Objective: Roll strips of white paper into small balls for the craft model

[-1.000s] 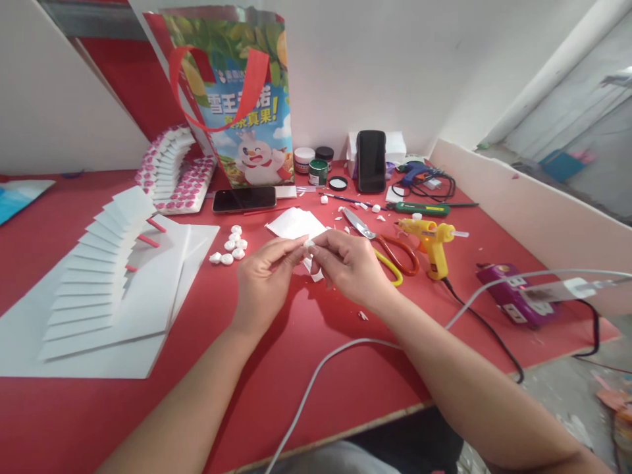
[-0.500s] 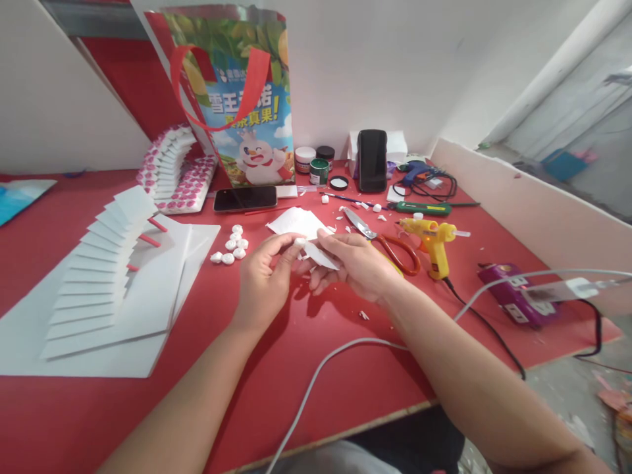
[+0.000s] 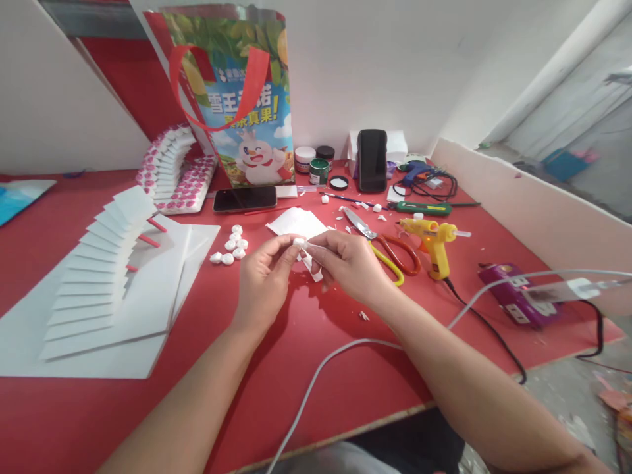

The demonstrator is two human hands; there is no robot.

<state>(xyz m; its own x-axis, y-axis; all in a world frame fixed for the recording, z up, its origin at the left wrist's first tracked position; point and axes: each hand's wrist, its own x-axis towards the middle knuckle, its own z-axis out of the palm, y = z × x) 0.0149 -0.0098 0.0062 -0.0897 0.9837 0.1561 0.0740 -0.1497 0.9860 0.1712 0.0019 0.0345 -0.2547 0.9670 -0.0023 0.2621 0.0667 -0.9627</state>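
Between the thumb and index finger of my left hand point(image 3: 266, 266) is a small white paper roll point(image 3: 299, 243). My right hand point(image 3: 348, 263) pinches the strip of white paper point(image 3: 312, 268) that runs from the roll, its tail hanging below the fingers. Both hands are close together above the red table. Just behind them lies a white paper sheet point(image 3: 296, 222). Left of my left hand sits a group of several small white paper rosettes point(image 3: 231, 245). Scissors point(image 3: 380, 240) with red and yellow handles rest open right of my right hand.
A yellow glue gun point(image 3: 434, 240) and a purple power strip point(image 3: 518, 293) are at right, with cables crossing the table. At left a stepped white paper piece point(image 3: 93, 270) lies on white boards. A phone point(image 3: 245, 199), paint jars point(image 3: 318, 171) and a printed bag point(image 3: 247, 99) stand behind.
My right hand has turned palm-down and shifted left toward the roll. The paper strip that pointed out to the right now hangs downward. My left hand stays nearly in place.
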